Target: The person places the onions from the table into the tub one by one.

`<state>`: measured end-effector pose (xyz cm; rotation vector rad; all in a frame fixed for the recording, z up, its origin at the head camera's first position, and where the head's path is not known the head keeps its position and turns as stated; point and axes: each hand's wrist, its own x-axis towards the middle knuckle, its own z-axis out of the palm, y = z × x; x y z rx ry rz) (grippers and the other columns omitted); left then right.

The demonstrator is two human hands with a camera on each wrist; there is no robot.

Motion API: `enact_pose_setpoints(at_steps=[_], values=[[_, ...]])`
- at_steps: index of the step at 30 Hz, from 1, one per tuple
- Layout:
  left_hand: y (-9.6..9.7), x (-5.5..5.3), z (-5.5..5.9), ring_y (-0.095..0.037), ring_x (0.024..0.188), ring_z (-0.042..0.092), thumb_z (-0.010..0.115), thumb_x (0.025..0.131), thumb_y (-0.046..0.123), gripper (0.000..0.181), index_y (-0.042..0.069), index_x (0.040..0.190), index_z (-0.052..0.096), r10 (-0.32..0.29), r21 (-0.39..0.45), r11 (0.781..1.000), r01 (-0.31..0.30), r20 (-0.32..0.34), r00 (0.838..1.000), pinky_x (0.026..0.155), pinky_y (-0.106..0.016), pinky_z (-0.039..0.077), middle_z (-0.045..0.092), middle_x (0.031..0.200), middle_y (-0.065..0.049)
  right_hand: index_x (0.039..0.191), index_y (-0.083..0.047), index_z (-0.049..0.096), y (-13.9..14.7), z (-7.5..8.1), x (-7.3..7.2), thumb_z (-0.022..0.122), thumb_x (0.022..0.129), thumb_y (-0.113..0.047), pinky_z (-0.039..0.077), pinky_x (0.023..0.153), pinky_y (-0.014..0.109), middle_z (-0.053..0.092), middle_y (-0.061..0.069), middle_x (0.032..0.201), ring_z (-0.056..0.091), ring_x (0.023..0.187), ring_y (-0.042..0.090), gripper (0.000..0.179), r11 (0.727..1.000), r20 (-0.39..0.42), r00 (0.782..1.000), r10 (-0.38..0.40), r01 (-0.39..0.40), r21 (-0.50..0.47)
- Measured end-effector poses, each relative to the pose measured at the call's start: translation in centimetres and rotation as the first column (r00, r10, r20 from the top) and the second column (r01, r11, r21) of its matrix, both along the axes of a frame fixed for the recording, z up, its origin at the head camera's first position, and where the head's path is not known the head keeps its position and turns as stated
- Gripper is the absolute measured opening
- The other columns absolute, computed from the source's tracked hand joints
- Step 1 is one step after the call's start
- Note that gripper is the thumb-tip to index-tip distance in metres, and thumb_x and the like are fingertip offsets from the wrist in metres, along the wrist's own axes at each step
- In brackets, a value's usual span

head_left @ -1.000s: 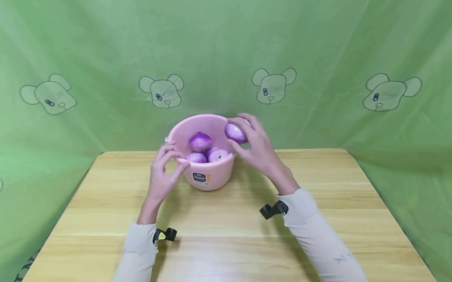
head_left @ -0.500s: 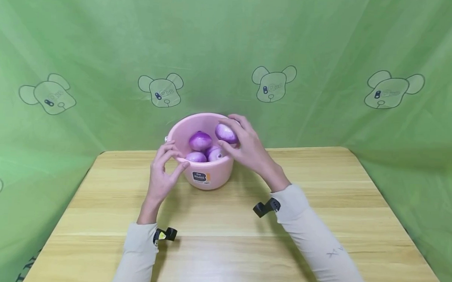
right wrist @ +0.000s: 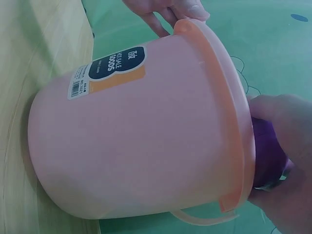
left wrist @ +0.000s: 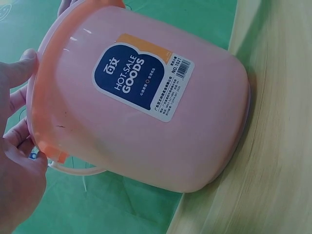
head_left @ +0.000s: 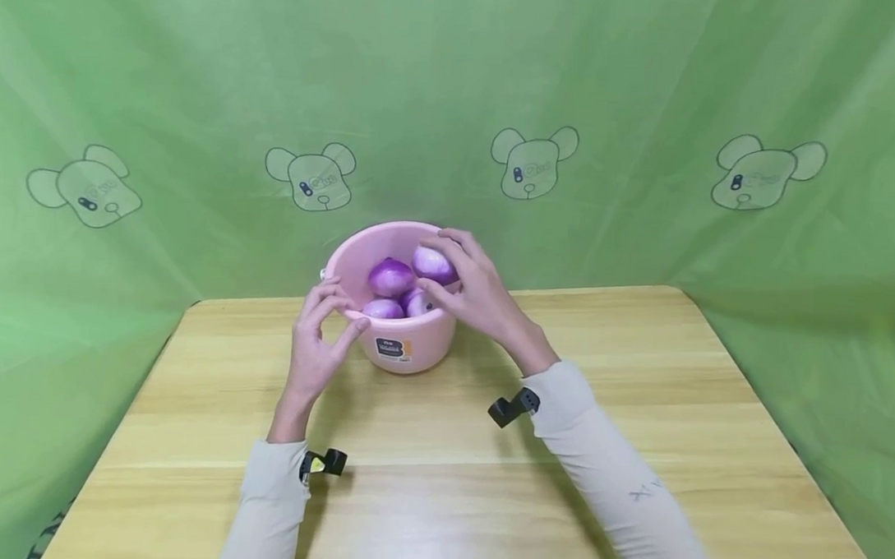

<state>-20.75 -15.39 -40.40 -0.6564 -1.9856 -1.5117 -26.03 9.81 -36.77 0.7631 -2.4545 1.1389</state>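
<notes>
A pink plastic bucket (head_left: 434,342) stands upright on the table. My left hand (head_left: 313,353) grips its rim at the near left, thumb and fingers on either side of the edge. My right hand (head_left: 484,296) holds a purple onion (head_left: 434,265) between thumb and fingers, at the right side of the bucket's mouth. Other purple onions lie inside: one (head_left: 391,277) on top, with more at the front. In the right wrist view, the held onion (right wrist: 267,153) shows dark just past the rim.
The light wooden table (head_left: 410,508) carries the bucket near its back edge. A green curtain (head_left: 439,82) printed with bear heads hangs behind and on both sides. The bucket's pale handle (left wrist: 80,169) hangs down at its side.
My right hand has moved left with the onion, from beside the right rim to over the bucket's mouth. The left hand keeps its hold on the rim.
</notes>
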Motion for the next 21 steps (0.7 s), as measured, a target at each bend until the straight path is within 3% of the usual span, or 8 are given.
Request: enact_pose_setpoints(at_steps=[7,10,14,21], values=[[-0.2,-0.1,-0.2,-0.053,0.135,0.042,0.076,0.080,-0.014,0.019,-0.015,0.095,0.065,0.014,0.010,1.000,-0.014,-0.008,1.000,0.123,-0.057,0.021,0.059,0.111,-0.030,0.149,-0.020,0.052,-0.5,-0.6,-0.5,0.075,0.095,-0.031,0.058,0.092,0.038,0.037,0.014,0.157,0.051,0.132,0.031,0.060,1.000,0.027,0.999,0.019,-0.019,0.010],[-0.2,0.0,-0.2,-0.054,0.134,0.042,0.076,0.079,-0.015,0.019,-0.015,0.094,0.065,0.014,0.011,1.000,-0.013,-0.012,1.000,0.123,-0.056,0.021,0.058,0.111,-0.032,0.150,-0.020,0.051,-0.5,-0.9,-0.5,0.075,0.095,-0.032,0.055,0.099,0.045,0.037,0.015,0.157,0.049,0.134,0.033,0.061,1.000,0.014,1.000,0.017,-0.017,0.023],[-0.2,0.2,-0.2,-0.055,0.134,0.042,0.076,0.080,-0.014,0.018,-0.015,0.094,0.065,0.013,0.012,1.000,-0.013,-0.015,1.000,0.124,-0.056,0.021,0.057,0.111,-0.036,0.150,-0.020,0.051,-0.5,-1.2,-0.5,0.073,0.096,-0.031,0.043,0.111,0.058,0.038,0.017,0.157,0.044,0.140,0.036,0.059,0.999,-0.004,1.000,0.015,-0.015,0.045],[-0.3,0.5,0.1,-0.055,0.134,0.042,0.076,0.079,-0.014,0.018,-0.014,0.094,0.065,0.026,0.008,1.000,-0.026,-0.013,1.000,0.123,-0.058,0.021,0.059,0.111,-0.031,0.148,-0.016,0.053,-0.7,-1.2,-0.4,0.070,0.099,-0.030,0.038,0.115,0.059,0.041,0.009,0.158,0.040,0.144,0.030,0.054,0.998,-0.011,0.999,0.032,-0.032,0.046]])
